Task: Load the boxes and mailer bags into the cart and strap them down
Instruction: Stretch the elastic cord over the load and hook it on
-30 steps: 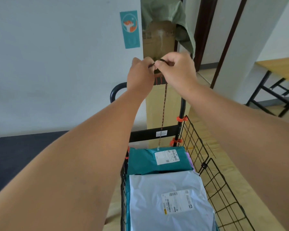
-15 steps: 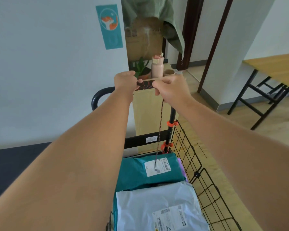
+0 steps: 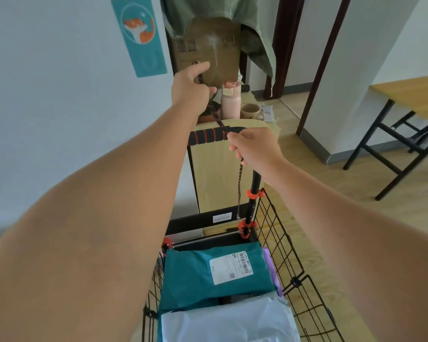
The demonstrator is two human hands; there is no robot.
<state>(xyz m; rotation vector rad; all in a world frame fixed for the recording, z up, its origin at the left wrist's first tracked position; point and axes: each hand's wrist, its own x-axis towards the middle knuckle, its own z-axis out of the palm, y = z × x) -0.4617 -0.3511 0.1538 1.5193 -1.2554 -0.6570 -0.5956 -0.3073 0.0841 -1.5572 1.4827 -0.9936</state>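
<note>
A black wire cart (image 3: 277, 245) stands in front of me. In it lie a teal mailer bag (image 3: 198, 280) with a white label and a pale grey mailer bag (image 3: 227, 322) nearer to me. A dark braided cord (image 3: 239, 188) runs over the cart's ribbed black-and-red handle (image 3: 208, 136). My left hand (image 3: 192, 86) is raised above the handle and grips the cord's upper part. My right hand (image 3: 253, 146) holds the cord at the handle's right end, and the loose end hangs down below it.
Behind the cart stands a light wooden cabinet (image 3: 218, 174) with a pink bottle (image 3: 230, 102), a mug (image 3: 251, 111) and a cardboard box (image 3: 208, 49) under a green cloth. A wooden table (image 3: 410, 95) with black legs stands at right. White wall at left.
My hands were together at the cord. Now the left hand has risen up and away with the cord, and the right has dropped to the handle's right end. The view tilted down.
</note>
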